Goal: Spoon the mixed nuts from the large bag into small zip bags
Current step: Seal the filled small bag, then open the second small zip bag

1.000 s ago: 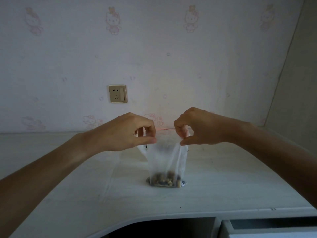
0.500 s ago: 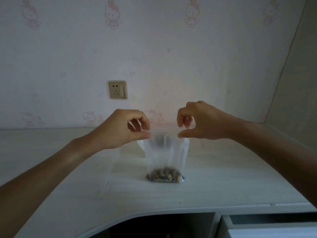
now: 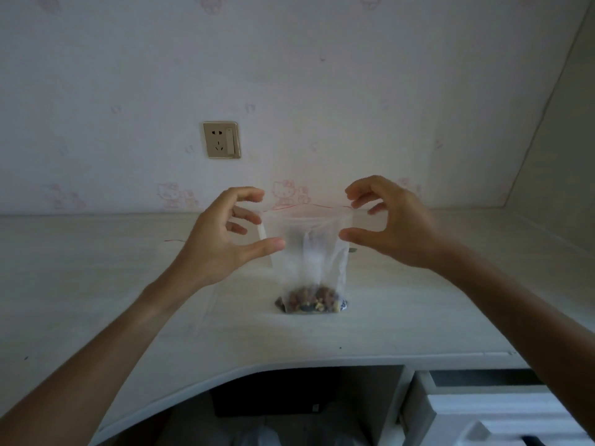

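1. Since the earlier frame, the left hand (image 3: 222,239) and right hand (image 3: 389,226) had released the zip strip and spread wide.
2. The small clear plastic zip bag (image 3: 310,252) stood between them, mixed nuts (image 3: 310,302) at its base.
3. Light, floppy and probably slippery; best pinched at the stiffer red-lined zip strip (image 3: 309,211).

A home bedroom or study: cartoon-cat wallpaper (image 3: 283,191), a wall socket (image 3: 221,140) and a pale curved tabletop (image 3: 96,284).
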Demonstrator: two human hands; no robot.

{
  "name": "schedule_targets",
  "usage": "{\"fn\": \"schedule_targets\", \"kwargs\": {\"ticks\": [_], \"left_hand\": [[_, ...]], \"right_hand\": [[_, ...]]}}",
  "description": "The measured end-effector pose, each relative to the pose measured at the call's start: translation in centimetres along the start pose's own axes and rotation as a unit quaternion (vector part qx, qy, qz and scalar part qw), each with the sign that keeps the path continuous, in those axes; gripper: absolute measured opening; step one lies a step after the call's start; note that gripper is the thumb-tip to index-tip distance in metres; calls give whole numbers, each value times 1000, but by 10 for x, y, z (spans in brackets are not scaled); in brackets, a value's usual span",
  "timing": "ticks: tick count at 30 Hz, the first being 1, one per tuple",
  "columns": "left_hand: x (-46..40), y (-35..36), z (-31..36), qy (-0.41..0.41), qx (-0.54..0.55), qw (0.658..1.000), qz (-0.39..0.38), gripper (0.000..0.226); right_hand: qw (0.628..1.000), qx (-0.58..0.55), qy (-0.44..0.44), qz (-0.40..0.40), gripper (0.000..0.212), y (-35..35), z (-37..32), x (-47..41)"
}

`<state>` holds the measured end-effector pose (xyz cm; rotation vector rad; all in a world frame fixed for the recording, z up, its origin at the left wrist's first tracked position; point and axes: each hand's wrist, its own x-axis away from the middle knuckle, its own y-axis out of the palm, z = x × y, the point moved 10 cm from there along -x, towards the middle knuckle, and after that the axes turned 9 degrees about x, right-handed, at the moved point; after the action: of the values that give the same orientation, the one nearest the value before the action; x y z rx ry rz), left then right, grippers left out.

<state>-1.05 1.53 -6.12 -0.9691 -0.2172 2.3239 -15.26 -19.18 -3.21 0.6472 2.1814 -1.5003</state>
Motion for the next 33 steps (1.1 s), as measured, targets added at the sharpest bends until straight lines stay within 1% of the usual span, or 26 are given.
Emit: {"fn": "schedule_targets", "kwargs": {"ticks": [3,5,8,10,12,13,14,15,17,19,20,22,24,25,27,29,31,33], "left_hand": [[12,21,-31,-83,53,995,-25,80],[18,40,-46,-123,95,986,-64,77],[28,64,-58,-152,148,970,-118,64],[33,74,-64,-164,165,964,-130,48],[34,78,-67,-161,159,967,-115,30],[34,78,-69,-160,153,970,-96,23],[34,78,-71,-163,156,972,-72,21],[33,78,-73,-173,170,969,-49,23],[33,81,-75,-197,214,957,-14,30],[31,86,-74,-211,248,945,8,29],[30,89,-72,-213,262,941,15,27],[26,96,-68,-209,286,935,21,22],[19,106,-64,-198,317,927,19,20],[16,110,-61,-187,317,930,13,24],[9,118,-57,-162,284,945,-9,29],[7,130,-57,-132,234,962,-46,23],[10,148,-59,-81,135,981,-109,21],[18,165,-61,-28,20,985,-171,23]], "right_hand": [[994,-81,68,-9,66,20,16,12],[985,-134,102,-27,64,37,22,20],[968,-203,141,-51,61,60,29,31],[953,-237,171,-76,62,75,33,40],[937,-274,193,-102,61,91,35,49],[926,-296,204,-112,60,100,36,53],[917,-316,215,-118,56,108,37,57],[909,-329,224,-124,49,116,38,62],[897,-353,235,-127,29,127,39,69],[880,-391,245,-111,17,130,39,75],[872,-411,250,-98,16,129,40,77],[854,-443,266,-62,22,122,44,79],[850,-436,295,-25,24,110,55,80],[850,-430,304,-18,26,104,61,80],[847,-435,304,-2,34,88,73,79],[851,-431,299,37,39,63,91,75],[847,-427,302,91,41,40,116,68],[839,-424,313,137,37,23,143,59]]}}
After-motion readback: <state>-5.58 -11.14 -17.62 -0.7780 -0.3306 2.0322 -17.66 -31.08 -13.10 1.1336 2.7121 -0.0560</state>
